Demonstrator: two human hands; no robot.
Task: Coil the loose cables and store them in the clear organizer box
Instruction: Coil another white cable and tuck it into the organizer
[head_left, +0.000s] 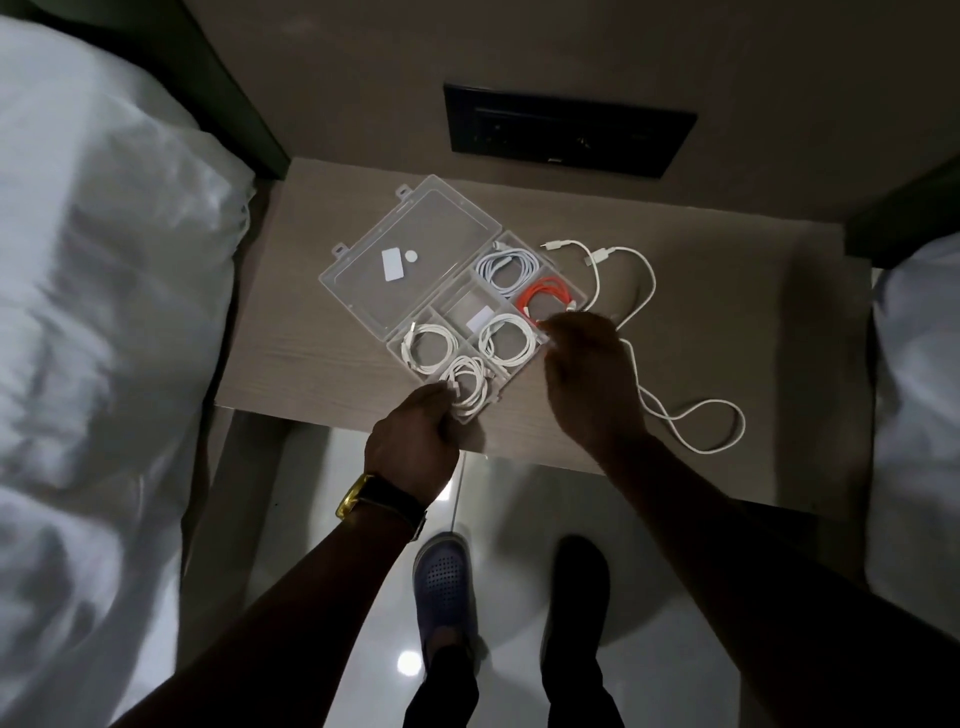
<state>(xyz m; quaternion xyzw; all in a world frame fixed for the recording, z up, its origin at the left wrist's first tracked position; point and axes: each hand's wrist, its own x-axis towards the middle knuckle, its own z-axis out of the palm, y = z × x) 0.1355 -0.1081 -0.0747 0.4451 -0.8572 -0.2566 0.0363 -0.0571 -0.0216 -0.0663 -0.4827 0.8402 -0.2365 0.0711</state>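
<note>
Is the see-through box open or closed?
Open. The clear organizer box has its lid flipped back flat on the table, and the coiled cables inside show.

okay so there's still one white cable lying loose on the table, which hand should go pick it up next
Right, probably. The right hand hovers at the organizer box's right edge, directly beside the loose white cable. The left hand is on the far side, fingers on a coil in the nearest compartment.

No legible text anywhere
</note>
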